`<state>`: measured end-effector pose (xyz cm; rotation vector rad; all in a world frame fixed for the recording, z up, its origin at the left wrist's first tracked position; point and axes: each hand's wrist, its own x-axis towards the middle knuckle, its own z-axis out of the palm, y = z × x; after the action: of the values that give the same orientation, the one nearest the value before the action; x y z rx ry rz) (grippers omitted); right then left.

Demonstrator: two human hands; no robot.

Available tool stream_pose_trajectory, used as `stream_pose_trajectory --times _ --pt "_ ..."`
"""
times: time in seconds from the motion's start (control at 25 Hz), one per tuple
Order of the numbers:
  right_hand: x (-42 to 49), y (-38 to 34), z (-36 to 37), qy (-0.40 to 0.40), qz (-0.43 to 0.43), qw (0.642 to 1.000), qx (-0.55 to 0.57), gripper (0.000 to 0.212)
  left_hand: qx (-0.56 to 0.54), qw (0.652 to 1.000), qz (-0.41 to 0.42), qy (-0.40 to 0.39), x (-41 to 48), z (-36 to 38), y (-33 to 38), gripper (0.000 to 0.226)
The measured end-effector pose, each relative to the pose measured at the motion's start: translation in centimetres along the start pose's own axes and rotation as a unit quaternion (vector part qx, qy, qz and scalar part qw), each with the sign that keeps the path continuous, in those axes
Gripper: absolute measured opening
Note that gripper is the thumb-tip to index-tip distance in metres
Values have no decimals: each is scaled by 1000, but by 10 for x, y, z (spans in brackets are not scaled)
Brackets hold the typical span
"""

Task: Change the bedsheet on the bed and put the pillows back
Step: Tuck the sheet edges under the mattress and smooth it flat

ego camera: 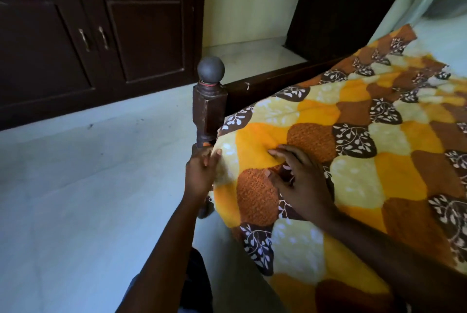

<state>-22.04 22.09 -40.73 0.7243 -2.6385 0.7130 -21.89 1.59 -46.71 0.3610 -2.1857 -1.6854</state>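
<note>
We're at the bed's corner, and the sheet (353,135), in yellow, orange and brown patches, covers the near end of the bed. It runs from the middle of the view out to 3 o'clock. Its side edge drops over the bed's flank toward 6 o'clock. Its corner lies right against the dark post (209,110) with the ball on top, which stands just at 12 o'clock of the left hand (201,173). The far edge of the sheet stops up at 1 o'clock, and the pale mattress (442,44) lies bare beyond it. The wooden rail (265,82) runs from the post toward 2 o'clock, close along the sheet's end edge.

For room, the pale floor (75,186) spreads wide from 7 to 9 o'clock. The dark cabinet (146,39) stands well back at 10 to 11 o'clock.

Now the hands. The left one points its fingers out fairly straight toward the post, with the tips on the sheet's corner fold. We can't tell whether the thumb nips the cloth. The right hand (303,186) lies palm down on top of the sheet just at 3 o'clock of the left. Its fingers are spread wide and flat and its thumb is out, pressing the cloth and gripping nothing.
</note>
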Motion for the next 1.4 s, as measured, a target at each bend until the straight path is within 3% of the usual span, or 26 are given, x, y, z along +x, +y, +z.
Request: stream_pose_trajectory --times 0.08,0.16,0.32,0.44,0.6,0.72,0.84,0.96,1.12,1.28,1.4 --pt "31 -10 -7 -27 -58 996 68 46 -78 996 -52 -2 -1 -2 7 24" --pt "74 -22 -8 -96 -141 983 67 41 -124 990 -69 3 -3 -2 16 22" --pt "152 -38 14 -345 -231 909 -22 41 -83 995 -49 30 -1 -10 32 20" --pt "181 -37 26 -396 -267 874 -85 33 -54 995 -81 13 7 -27 35 16" --pt "189 -40 35 -437 -283 850 -80 37 -28 992 -124 -24 14 -50 38 15" --pt "188 -50 45 -477 -282 824 -121 45 -70 987 -138 -51 19 -57 38 20" --pt "188 -57 47 -524 -232 811 -116 50 -105 986 -121 -33 21 -56 25 23" --pt "188 -64 49 -564 -189 792 -136 52 -72 991 -105 -37 22 -54 17 25" --pt "181 -61 52 -535 -160 825 -91 41 -36 986 -125 -103 23 -46 8 40" --pt "176 -62 53 -485 -156 856 -85 32 -203 953 -149 -167 28 -44 -7 32" --pt "173 -62 41 -461 -150 875 -11 28 -244 930 -190 -197 32 -50 -7 32"
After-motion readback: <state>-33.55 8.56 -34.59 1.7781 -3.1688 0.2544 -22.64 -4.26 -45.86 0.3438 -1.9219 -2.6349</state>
